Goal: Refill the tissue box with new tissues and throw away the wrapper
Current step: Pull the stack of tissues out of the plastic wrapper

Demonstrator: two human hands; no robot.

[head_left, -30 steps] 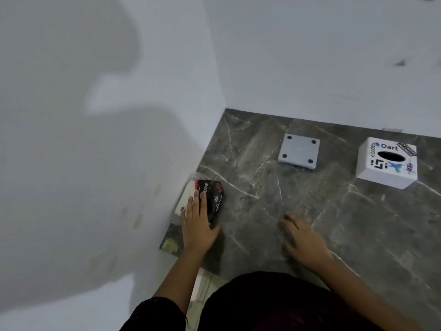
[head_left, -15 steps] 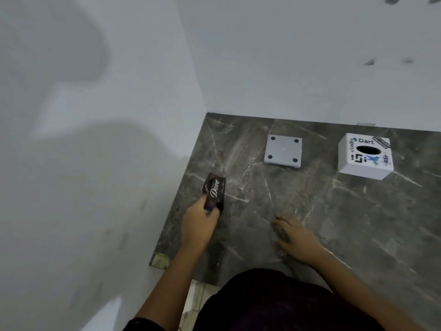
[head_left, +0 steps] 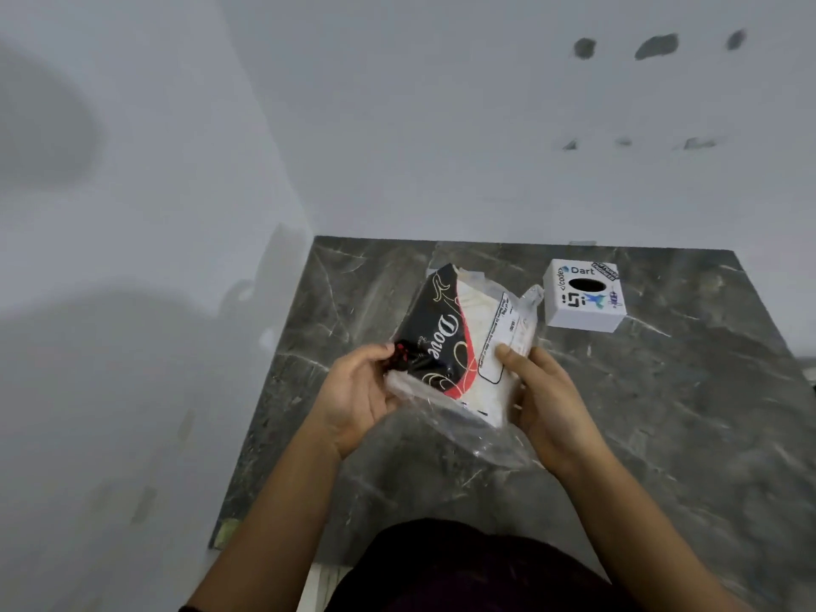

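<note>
Head view: both hands hold the tissue pack (head_left: 459,346) above the counter (head_left: 662,413) — left hand (head_left: 357,399) closed on its dark end, right hand (head_left: 545,404) on the clear side. Tissue box (head_left: 583,295) sits just beyond. The slippery wrapper could slip, or tear suddenly — spilling tissues.

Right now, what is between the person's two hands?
In the head view, the tissue pack in its clear wrapper sits between the left hand and the right hand. Both hands grip its sides above the dark marble counter.
</note>
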